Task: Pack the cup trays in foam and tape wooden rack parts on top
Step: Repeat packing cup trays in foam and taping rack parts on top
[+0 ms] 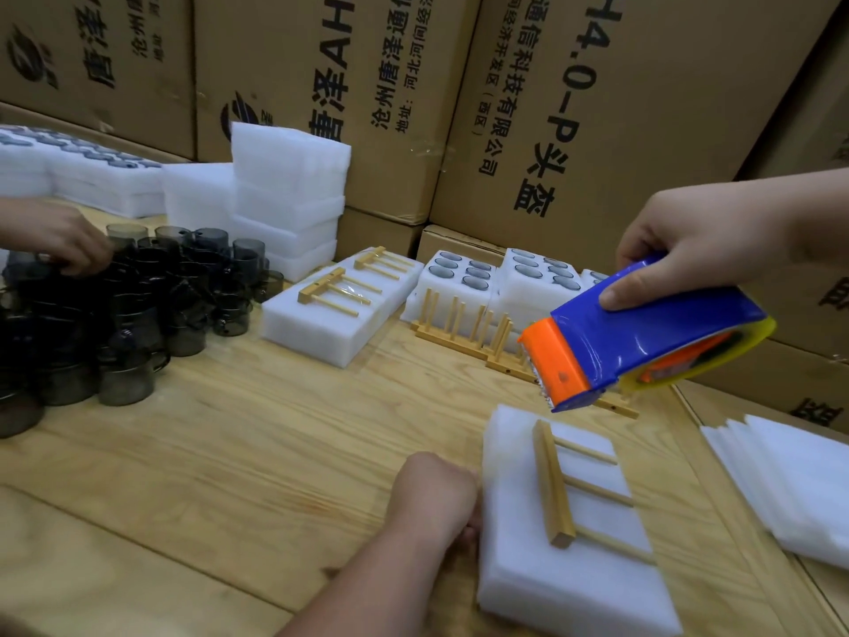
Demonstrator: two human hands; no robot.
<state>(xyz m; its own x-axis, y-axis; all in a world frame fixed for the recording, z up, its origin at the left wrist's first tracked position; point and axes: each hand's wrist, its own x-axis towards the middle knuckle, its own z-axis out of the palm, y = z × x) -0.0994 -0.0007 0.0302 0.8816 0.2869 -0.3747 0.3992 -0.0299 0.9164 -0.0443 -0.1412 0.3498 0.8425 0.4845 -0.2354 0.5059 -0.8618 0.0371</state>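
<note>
Left hand (434, 496) grip curled at foam block (569, 572) edge; right hand (698, 241) clamps tape dispenser (643, 342) above.

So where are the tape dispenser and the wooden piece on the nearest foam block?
tape dispenser (643, 333), head view, on its blue body.
wooden rack part (553, 485), head view, on its thick bar.

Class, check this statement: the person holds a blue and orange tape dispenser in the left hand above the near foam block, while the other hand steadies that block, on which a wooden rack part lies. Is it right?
Not quite. The head view shows the tape dispenser in the right hand, not the left. The left hand steadies the near foam block, on which the wooden rack part lies.
</note>
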